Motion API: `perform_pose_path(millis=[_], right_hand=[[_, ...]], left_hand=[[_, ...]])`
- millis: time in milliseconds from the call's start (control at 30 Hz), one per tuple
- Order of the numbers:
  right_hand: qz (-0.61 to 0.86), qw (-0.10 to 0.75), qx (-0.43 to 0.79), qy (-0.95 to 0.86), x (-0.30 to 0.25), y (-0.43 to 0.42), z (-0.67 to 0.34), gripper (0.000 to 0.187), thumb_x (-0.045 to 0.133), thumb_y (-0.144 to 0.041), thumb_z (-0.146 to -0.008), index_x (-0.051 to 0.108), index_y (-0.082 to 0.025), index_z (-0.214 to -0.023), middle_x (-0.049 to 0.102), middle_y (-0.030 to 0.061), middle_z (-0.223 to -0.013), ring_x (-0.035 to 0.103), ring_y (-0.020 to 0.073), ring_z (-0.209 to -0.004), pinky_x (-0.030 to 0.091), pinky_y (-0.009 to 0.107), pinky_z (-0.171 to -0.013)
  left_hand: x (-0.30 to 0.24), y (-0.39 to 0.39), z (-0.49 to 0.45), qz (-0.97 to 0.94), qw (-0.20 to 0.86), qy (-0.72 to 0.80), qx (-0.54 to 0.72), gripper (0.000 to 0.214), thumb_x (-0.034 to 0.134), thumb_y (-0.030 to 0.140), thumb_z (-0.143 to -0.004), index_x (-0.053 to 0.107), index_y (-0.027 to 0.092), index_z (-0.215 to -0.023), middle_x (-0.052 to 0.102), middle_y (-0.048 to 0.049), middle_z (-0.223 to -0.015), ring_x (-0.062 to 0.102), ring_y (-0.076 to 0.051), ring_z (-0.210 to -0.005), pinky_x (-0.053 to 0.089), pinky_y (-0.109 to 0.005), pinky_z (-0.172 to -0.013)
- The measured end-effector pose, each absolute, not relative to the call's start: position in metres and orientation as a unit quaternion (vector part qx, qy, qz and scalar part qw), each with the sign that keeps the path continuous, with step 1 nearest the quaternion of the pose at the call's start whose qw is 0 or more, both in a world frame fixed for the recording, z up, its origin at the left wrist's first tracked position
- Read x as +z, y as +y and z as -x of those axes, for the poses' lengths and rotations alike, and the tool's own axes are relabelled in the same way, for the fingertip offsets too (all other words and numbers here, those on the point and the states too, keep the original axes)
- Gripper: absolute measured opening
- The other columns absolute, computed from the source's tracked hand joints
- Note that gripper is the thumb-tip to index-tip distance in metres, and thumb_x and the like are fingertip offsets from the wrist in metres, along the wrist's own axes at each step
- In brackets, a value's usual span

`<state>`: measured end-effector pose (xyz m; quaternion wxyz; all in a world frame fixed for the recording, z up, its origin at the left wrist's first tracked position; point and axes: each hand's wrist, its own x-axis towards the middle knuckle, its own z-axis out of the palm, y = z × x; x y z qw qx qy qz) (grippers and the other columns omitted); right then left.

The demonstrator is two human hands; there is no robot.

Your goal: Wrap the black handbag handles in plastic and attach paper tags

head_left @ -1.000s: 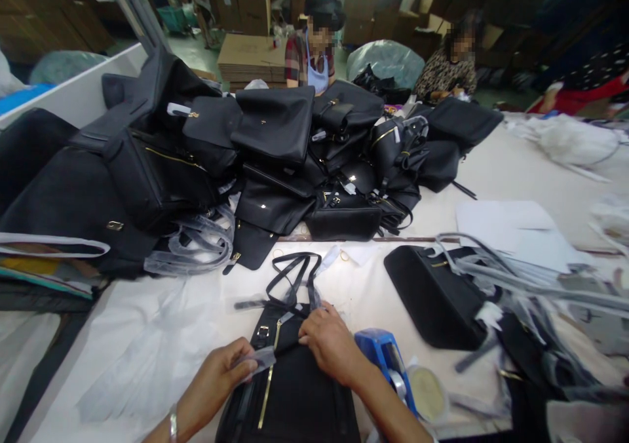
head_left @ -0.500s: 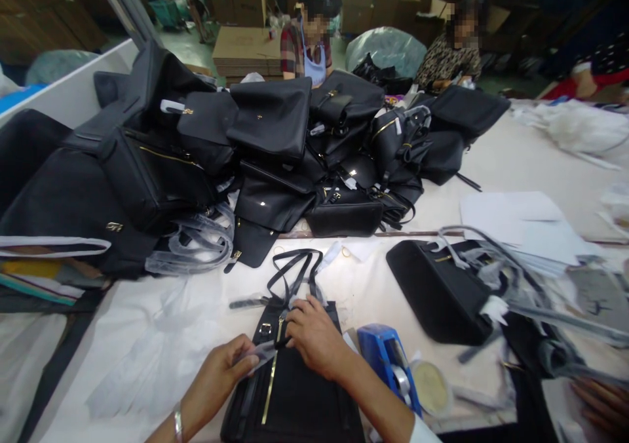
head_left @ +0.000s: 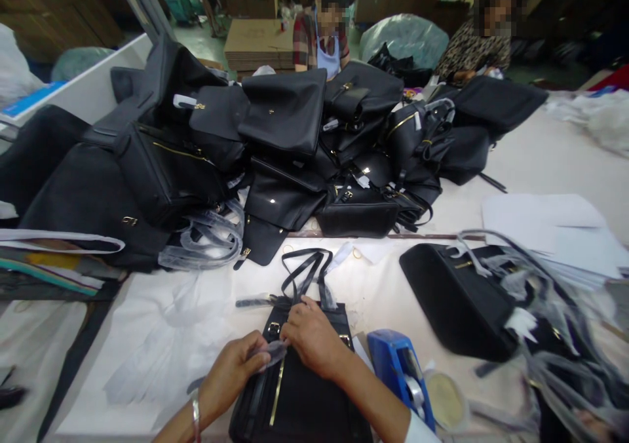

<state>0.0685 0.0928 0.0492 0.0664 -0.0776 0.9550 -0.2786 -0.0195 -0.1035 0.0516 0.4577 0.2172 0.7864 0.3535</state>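
A black handbag (head_left: 299, 400) with a gold zip lies flat at the near edge of the white table (head_left: 162, 325), its straps (head_left: 304, 272) stretched away from me. My left hand (head_left: 233, 374) pinches a strip of clear plastic film (head_left: 272, 351) over the bag's top left. My right hand (head_left: 312, 338) rests curled on the bag's top edge near the strap base, fingers pressed together on the same film strip. A metal bangle sits on my left wrist.
A blue tape dispenser (head_left: 400, 374) stands right of the bag. A big heap of black bags (head_left: 275, 148) fills the table's far side. Another black bag (head_left: 457, 302) with wrapped handles lies at right, beside white paper sheets (head_left: 550, 223). Two people sit beyond the heap.
My right hand slid a little left and forward along the bag's top edge. The left hand kept its pinch on the film. The view shifted slightly to the left.
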Motion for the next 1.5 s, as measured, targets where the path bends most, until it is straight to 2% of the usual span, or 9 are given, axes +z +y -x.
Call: perform_pose_path(millis=[267,433,667,833,933,1100,1233,1333,1500], right_hand=[[-0.002,0.027,-0.301,0.953,0.044,0.088,-0.041,0.014,0.051,-0.02,-0.091,0.058,-0.02,-0.103,0.061,0.0048,-0.096,0.049,0.0198,-0.098,0.034,0.035,-0.093],[-0.036,0.033,-0.213,0.976,0.033,0.086,-0.004,0.014,0.048,-0.017,-0.091,0.057,-0.017,-0.1,0.059,0.0081,-0.096,0.048,0.0237,-0.095,0.038,0.037,-0.081],[-0.044,0.053,-0.141,0.988,0.005,0.08,0.037,0.033,0.042,-0.015,-0.092,0.046,-0.013,-0.126,0.059,0.0129,-0.101,0.05,0.0246,-0.095,0.038,0.039,-0.079],[-0.069,0.099,-0.144,0.982,-0.017,0.088,0.052,0.017,0.047,-0.015,-0.089,0.062,-0.012,-0.095,0.061,0.0142,-0.091,0.053,0.0251,-0.089,0.038,0.039,-0.076],[-0.051,0.109,-0.149,0.982,-0.022,0.093,0.053,0.017,0.049,-0.019,-0.089,0.064,-0.016,-0.095,0.06,0.0132,-0.097,0.051,0.0256,-0.096,0.037,0.039,-0.079],[-0.004,0.115,-0.161,0.98,-0.021,0.101,0.05,0.02,0.046,-0.021,-0.091,0.066,-0.018,-0.091,0.059,0.0106,-0.096,0.049,0.026,-0.098,0.037,0.04,-0.081],[0.034,0.114,-0.174,0.978,-0.015,0.109,0.046,0.02,0.046,-0.02,-0.091,0.065,-0.018,-0.093,0.06,0.0094,-0.099,0.048,0.025,-0.102,0.037,0.039,-0.084],[0.066,0.1,-0.196,0.973,-0.005,0.116,0.038,0.019,0.05,-0.019,-0.089,0.063,-0.018,-0.103,0.061,0.0085,-0.111,0.044,0.0248,-0.114,0.03,0.042,-0.099],[0.064,0.09,-0.274,0.955,0.008,0.117,0.023,0.051,0.055,-0.042,-0.088,0.044,-0.017,-0.131,0.065,0.0095,-0.109,0.053,0.0227,-0.108,0.021,0.045,-0.108]], left_hand=[[0.028,-0.113,0.051,-0.24,0.415,0.808,0.342,0.02,0.051,0.035,-0.085,0.054,0.02,-0.073,0.055,0.005,-0.064,0.054,-0.016,-0.065,0.037,-0.024,-0.062],[0.005,-0.106,0.082,-0.303,0.33,0.855,0.262,0.02,0.048,0.034,-0.088,0.054,0.022,-0.074,0.058,0.0039,-0.065,0.056,-0.017,-0.064,0.04,-0.026,-0.062],[-0.012,-0.092,0.103,-0.336,0.221,0.89,0.216,0.013,0.049,0.027,-0.086,0.06,0.02,-0.086,0.057,-0.0092,-0.106,0.053,-0.026,-0.1,0.042,-0.041,-0.09],[-0.027,-0.087,0.123,-0.351,0.17,0.9,0.195,0.017,0.05,0.024,-0.085,0.062,0.017,-0.077,0.042,-0.0157,-0.133,0.037,-0.033,-0.125,0.031,-0.049,-0.106],[-0.033,-0.083,0.134,-0.373,0.159,0.894,0.189,0.018,0.049,0.024,-0.086,0.062,0.016,-0.076,0.035,-0.016,-0.142,0.027,-0.036,-0.133,0.023,-0.053,-0.11],[-0.042,-0.083,0.143,-0.406,0.211,0.867,0.196,0.016,0.05,0.027,-0.088,0.064,0.019,-0.088,0.064,-0.0111,-0.107,0.054,-0.029,-0.104,0.041,-0.047,-0.096],[-0.041,-0.083,0.139,-0.397,0.242,0.859,0.215,0.021,0.046,0.034,-0.091,0.062,0.021,-0.086,0.065,-0.0059,-0.088,0.059,-0.024,-0.087,0.047,-0.037,-0.081],[-0.029,-0.083,0.13,-0.378,0.251,0.861,0.229,0.022,0.044,0.036,-0.092,0.059,0.022,-0.084,0.065,-0.004,-0.085,0.06,-0.022,-0.084,0.046,-0.033,-0.076],[0.005,-0.079,0.11,-0.359,0.268,0.855,0.26,0.019,0.042,0.035,-0.092,0.057,0.023,-0.087,0.065,-0.0018,-0.087,0.061,-0.02,-0.084,0.045,-0.03,-0.076]])
